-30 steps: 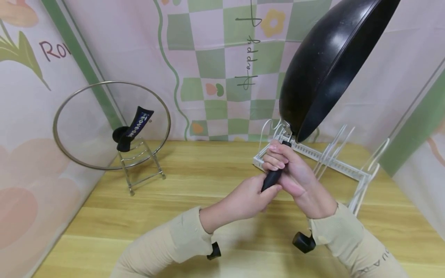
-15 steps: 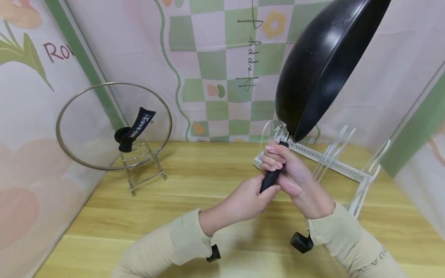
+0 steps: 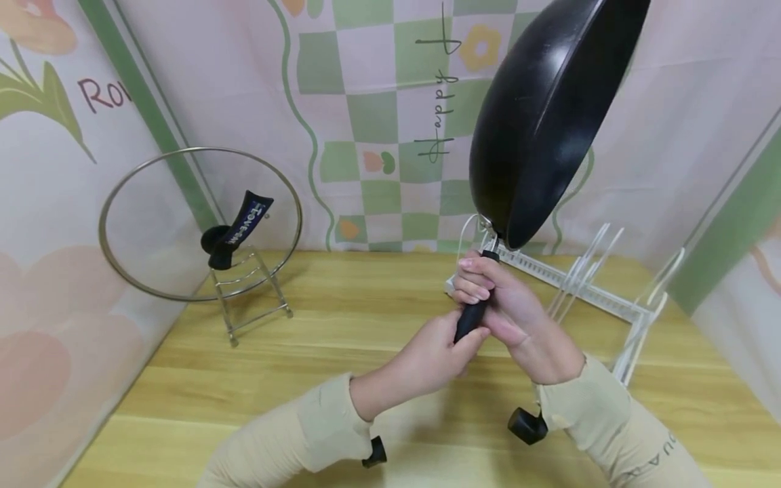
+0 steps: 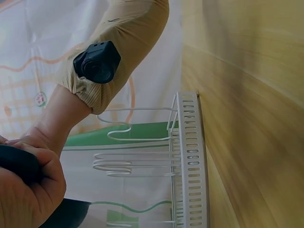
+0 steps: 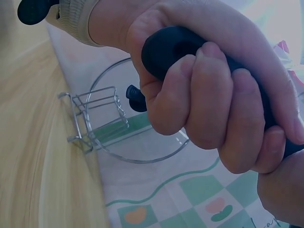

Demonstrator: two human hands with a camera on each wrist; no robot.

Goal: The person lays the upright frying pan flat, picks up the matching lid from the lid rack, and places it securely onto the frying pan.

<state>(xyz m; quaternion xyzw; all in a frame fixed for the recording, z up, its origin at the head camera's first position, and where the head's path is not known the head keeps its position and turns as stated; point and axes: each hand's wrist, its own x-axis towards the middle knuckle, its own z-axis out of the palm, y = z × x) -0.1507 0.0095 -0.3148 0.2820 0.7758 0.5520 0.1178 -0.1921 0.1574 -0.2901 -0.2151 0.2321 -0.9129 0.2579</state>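
Observation:
A black wok (image 3: 537, 129) is held up in the air in the head view, tilted, its dark outer side toward me and its opening facing right. Both hands grip its black handle (image 3: 471, 320). My right hand (image 3: 515, 308) wraps round the upper part, close to the metal joint. Lower down, my left hand (image 3: 430, 349) holds the handle's end, its thumb along the side. In the right wrist view the fingers of my left hand (image 5: 209, 99) curl round the handle (image 5: 171, 47). Most of the wok's inside is hidden.
A glass lid (image 3: 152, 224) with a black knob (image 3: 234, 234) leans upright on a small metal stand (image 3: 253, 298) at the left. Behind my right hand stands a white wire rack (image 3: 573, 285) on the wooden table (image 3: 293, 366). Patterned cloth walls (image 3: 372, 115) close in the back and sides.
The wok has shifted to the left and stands a little more upright. Both hands have moved slightly left with the handle, keeping their grip. Lid and rack have stayed in place.

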